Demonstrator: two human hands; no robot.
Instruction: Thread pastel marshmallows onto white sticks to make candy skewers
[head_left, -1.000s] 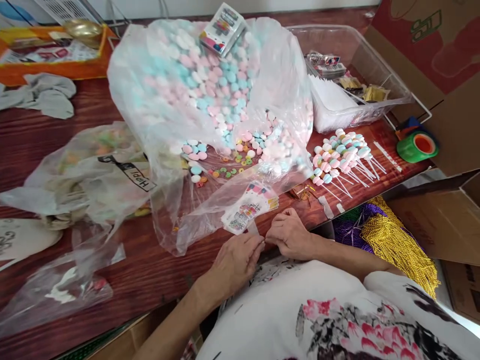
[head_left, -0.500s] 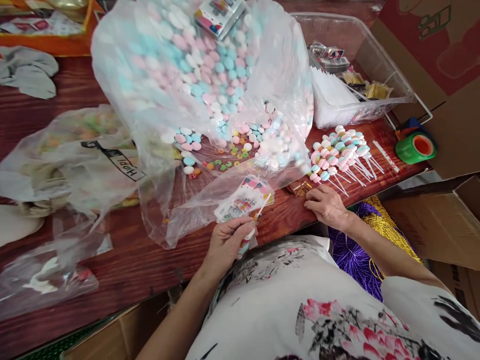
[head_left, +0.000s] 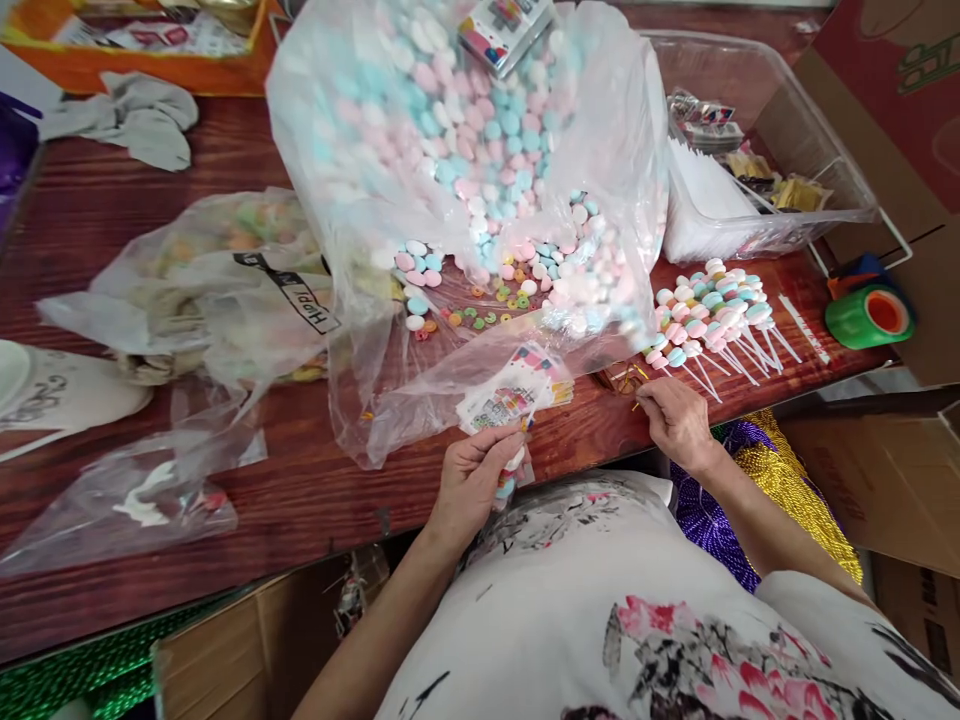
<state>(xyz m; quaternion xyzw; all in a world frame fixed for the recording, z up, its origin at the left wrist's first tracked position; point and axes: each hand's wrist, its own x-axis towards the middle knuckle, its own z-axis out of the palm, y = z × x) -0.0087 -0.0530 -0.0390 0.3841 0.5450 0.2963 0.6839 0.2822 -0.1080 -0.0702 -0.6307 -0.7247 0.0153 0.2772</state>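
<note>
My left hand (head_left: 476, 475) is closed around a candy skewer (head_left: 510, 478) of pink, white and blue pieces, its clear wrapper showing below the fingers. Beside a small pile of gold twist ties (head_left: 628, 377) at the table edge, my right hand (head_left: 679, 422) is pinched, with a bit of gold tie showing at the fingertips. Printed cards (head_left: 506, 392) lie just beyond my left hand, partly under clear plastic. Several finished candy skewers (head_left: 709, 310) are heaped to the right, white sticks towards me.
A large clear bag (head_left: 480, 130) of pastel candies fills the middle, with a card stack (head_left: 504, 32) on top. On the right stand a clear plastic bin (head_left: 780, 235) and green tape (head_left: 862, 318). Left are a knotted candy bag (head_left: 225, 270) and a cup (head_left: 75, 400).
The view has swung left, so the table appears shifted right. My right fingers have closed at the gold ties. My left hand still holds the skewer; its stick shows less.
</note>
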